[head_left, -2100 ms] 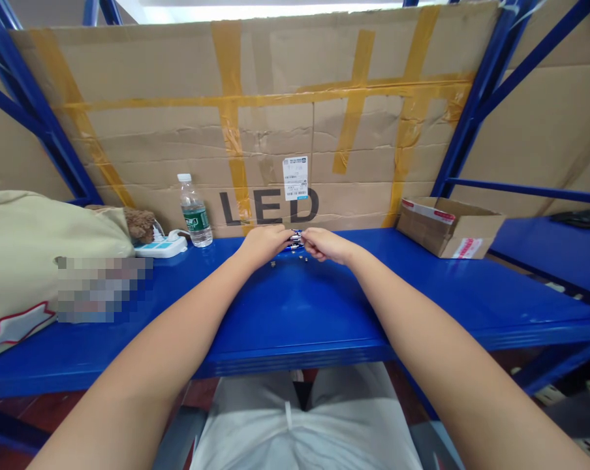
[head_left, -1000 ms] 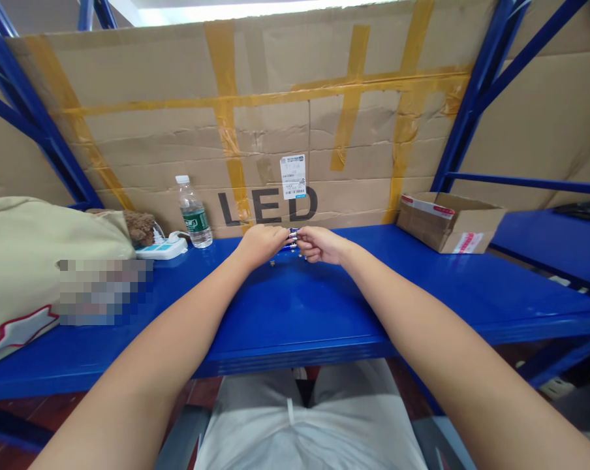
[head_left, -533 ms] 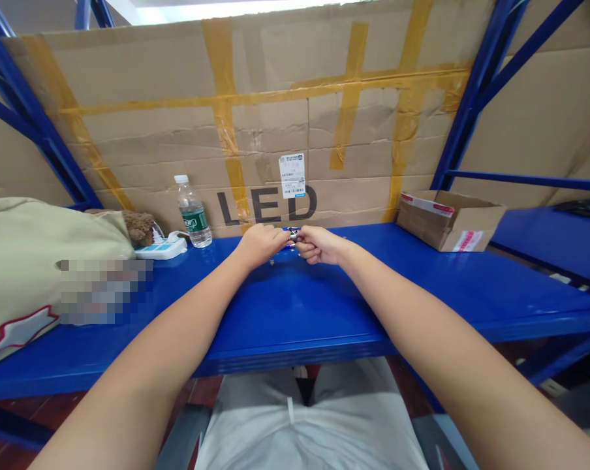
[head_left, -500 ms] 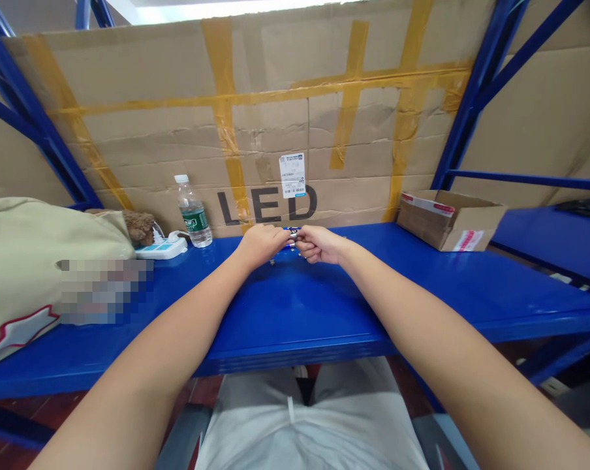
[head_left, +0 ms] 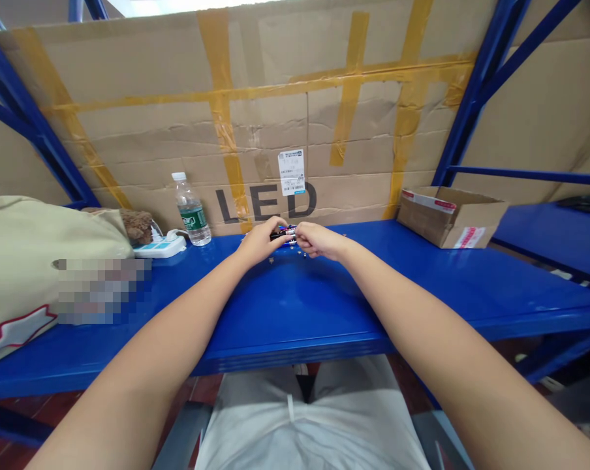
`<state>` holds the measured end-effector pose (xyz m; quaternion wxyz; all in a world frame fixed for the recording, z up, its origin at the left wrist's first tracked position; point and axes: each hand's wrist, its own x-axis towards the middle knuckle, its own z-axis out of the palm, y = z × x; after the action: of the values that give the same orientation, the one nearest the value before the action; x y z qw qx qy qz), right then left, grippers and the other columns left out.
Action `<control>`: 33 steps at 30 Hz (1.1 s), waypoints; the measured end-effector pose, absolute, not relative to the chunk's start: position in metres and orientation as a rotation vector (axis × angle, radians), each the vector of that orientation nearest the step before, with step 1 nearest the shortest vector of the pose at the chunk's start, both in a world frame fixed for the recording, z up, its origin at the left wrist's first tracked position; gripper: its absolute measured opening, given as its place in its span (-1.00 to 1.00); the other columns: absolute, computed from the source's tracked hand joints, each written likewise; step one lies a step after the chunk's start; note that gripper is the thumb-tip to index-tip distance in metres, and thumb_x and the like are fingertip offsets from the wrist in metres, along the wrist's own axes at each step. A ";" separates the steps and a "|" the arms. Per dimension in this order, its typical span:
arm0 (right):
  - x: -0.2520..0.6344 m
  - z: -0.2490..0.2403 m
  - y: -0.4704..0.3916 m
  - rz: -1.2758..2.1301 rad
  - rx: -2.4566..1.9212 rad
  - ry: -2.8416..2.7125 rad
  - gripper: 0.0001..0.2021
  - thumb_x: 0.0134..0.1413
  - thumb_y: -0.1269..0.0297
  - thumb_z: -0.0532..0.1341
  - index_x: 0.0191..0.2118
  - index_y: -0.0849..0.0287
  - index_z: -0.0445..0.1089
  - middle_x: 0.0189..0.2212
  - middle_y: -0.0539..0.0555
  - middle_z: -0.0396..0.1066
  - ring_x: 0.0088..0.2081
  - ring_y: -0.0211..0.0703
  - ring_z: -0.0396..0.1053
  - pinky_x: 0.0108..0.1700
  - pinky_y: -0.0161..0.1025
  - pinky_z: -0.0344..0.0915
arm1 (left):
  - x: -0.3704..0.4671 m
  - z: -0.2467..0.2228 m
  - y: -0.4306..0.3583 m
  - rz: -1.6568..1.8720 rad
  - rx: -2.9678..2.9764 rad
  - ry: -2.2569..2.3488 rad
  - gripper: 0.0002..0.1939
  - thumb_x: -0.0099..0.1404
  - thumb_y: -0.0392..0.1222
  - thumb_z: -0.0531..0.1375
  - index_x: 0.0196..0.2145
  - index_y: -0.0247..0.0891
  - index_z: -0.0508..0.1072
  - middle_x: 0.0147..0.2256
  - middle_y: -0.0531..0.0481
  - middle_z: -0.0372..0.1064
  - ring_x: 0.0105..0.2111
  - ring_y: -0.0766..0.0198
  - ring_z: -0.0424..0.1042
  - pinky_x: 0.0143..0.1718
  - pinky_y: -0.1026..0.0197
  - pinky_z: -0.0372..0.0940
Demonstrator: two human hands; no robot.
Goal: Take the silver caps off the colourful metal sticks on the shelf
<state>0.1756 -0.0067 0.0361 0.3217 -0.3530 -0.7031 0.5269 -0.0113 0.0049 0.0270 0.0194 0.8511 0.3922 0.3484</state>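
My left hand (head_left: pixel 260 244), near the back of the blue bench, has thumb and fingers closed on a slim black stick-like object (head_left: pixel 277 235), perhaps a pen; its exact kind is too small to tell. Right beside it, my right hand (head_left: pixel 320 240) is curled into a fist with the knuckles up. A shiny silver part (head_left: pixel 290 232) lies between the two hands, and what the right fingers hold is hidden. Blue and purple slender pieces show behind the hands. Tiny brass-coloured bits (head_left: pixel 271 260) are scattered on the bench just in front.
A water bottle (head_left: pixel 194 219) and a white power strip (head_left: pixel 160 247) stand to the left, beside a pale bag (head_left: pixel 40 235) and brown plush (head_left: pixel 137 226). An open cardboard box (head_left: pixel 429 215) sits on the right of the blue bench (head_left: pixel 305 307). Taped cardboard (head_left: pixel 177 143) walls the back.
My left fingers have lifted and parted somewhat, so the black object now shows between thumb and fingers. My right hand has curled tighter. The view has shifted slightly.
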 end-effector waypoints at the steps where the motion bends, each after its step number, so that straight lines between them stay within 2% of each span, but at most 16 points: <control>1: 0.175 0.036 -0.007 1.366 -0.933 -1.866 -0.78 0.10 0.40 -0.04 -0.54 0.14 -0.05 -0.68 -0.13 -0.07 -0.69 -0.40 -0.17 -0.66 -0.39 -0.15 | -0.012 0.026 0.006 1.078 2.635 1.168 -0.73 0.24 -0.03 0.15 -0.17 -0.24 0.39 -0.31 0.00 0.42 -0.32 0.26 0.37 -0.29 0.25 0.20; 4: 0.173 0.035 -0.006 1.228 -0.971 -1.921 -0.79 0.14 0.39 -0.06 -0.51 0.13 -0.02 -0.67 -0.11 -0.01 -0.68 -0.38 -0.09 -0.64 -0.38 -0.07 | -0.013 0.026 0.007 0.981 2.517 1.062 -0.72 0.31 0.00 0.05 -0.26 -0.26 0.41 -0.44 0.03 0.36 -0.43 0.31 0.32 -0.35 0.27 0.19; 7: 0.172 0.033 -0.005 0.937 -1.046 -1.998 -0.85 0.19 0.36 -0.04 -0.43 0.14 0.07 -0.61 -0.08 0.14 -0.63 -0.34 0.07 -0.59 -0.36 0.04 | -0.016 0.028 0.007 0.789 2.286 1.008 -0.62 0.33 0.09 -0.01 -0.34 -0.28 0.38 -0.60 0.11 0.18 -0.59 0.38 0.18 -0.50 0.29 0.11; 10: 0.173 0.031 -0.004 0.736 -1.048 -2.127 -0.86 0.23 0.32 -0.02 -0.38 0.14 0.09 -0.55 -0.04 0.23 -0.58 -0.32 0.14 -0.55 -0.35 0.08 | -0.017 0.029 0.007 0.685 2.125 0.979 -0.63 0.28 0.13 0.05 -0.35 -0.28 0.34 -0.58 0.11 0.17 -0.59 0.39 0.17 -0.54 0.31 0.08; 14: 0.173 0.030 -0.006 0.727 -1.071 -2.157 -0.88 0.26 0.32 -0.05 -0.35 0.12 0.06 -0.53 -0.04 0.25 -0.59 -0.32 0.15 -0.57 -0.35 0.09 | -0.014 0.031 0.007 0.933 2.171 1.012 -0.70 0.21 0.02 0.17 -0.26 -0.29 0.33 -0.50 0.09 0.25 -0.53 0.39 0.21 -0.49 0.32 0.12; 20: 0.174 0.029 -0.006 0.677 -1.075 -2.234 -0.84 0.27 0.28 -0.06 -0.37 0.14 0.09 -0.48 -0.01 0.24 -0.54 -0.31 0.17 -0.53 -0.34 0.11 | -0.017 0.033 0.009 0.805 2.207 1.049 -0.64 0.27 0.09 0.07 -0.39 -0.29 0.34 -0.53 0.09 0.21 -0.57 0.43 0.12 -0.54 0.33 0.04; 25: 0.172 0.027 -0.002 0.378 -0.953 -2.313 -0.87 0.23 0.37 0.02 -0.38 0.16 0.13 -0.40 0.03 0.28 -0.38 -0.26 0.23 -0.34 -0.32 0.13 | -0.020 0.035 0.006 0.685 2.023 1.024 -0.54 0.25 0.20 0.04 -0.52 -0.27 0.22 -0.61 0.13 0.05 -0.64 0.44 -0.02 -0.60 0.31 -0.08; 27: 0.170 0.027 -0.004 0.445 -0.967 -2.255 -0.85 0.26 0.33 0.00 -0.38 0.15 0.11 -0.42 0.02 0.28 -0.42 -0.27 0.23 -0.37 -0.32 0.13 | -0.020 0.037 0.004 0.719 1.993 1.026 -0.53 0.24 0.22 0.04 -0.51 -0.27 0.24 -0.59 0.12 0.07 -0.63 0.44 0.00 -0.60 0.32 -0.07; 31: 0.168 0.028 -0.010 0.802 -1.053 -2.161 -0.79 0.32 0.23 -0.11 -0.37 0.12 0.05 -0.52 -0.04 0.23 -0.58 -0.32 0.15 -0.54 -0.35 0.09 | -0.018 0.039 0.004 0.829 2.199 1.044 -0.60 0.24 0.14 0.08 -0.41 -0.30 0.37 -0.52 0.07 0.23 -0.55 0.40 0.16 -0.52 0.32 0.07; 33: 0.169 0.029 -0.011 0.774 -1.035 -2.176 -0.80 0.31 0.26 -0.09 -0.39 0.12 0.05 -0.53 -0.05 0.21 -0.57 -0.33 0.15 -0.53 -0.36 0.09 | -0.017 0.040 0.004 0.851 2.270 1.044 -0.61 0.26 0.11 0.07 -0.42 -0.31 0.38 -0.52 0.06 0.24 -0.53 0.39 0.18 -0.49 0.31 0.09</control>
<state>0.1688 -0.0111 0.0292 0.3006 -0.3901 -0.8200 0.2917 -0.0165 0.0036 0.0402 0.2483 0.8332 0.3831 0.3121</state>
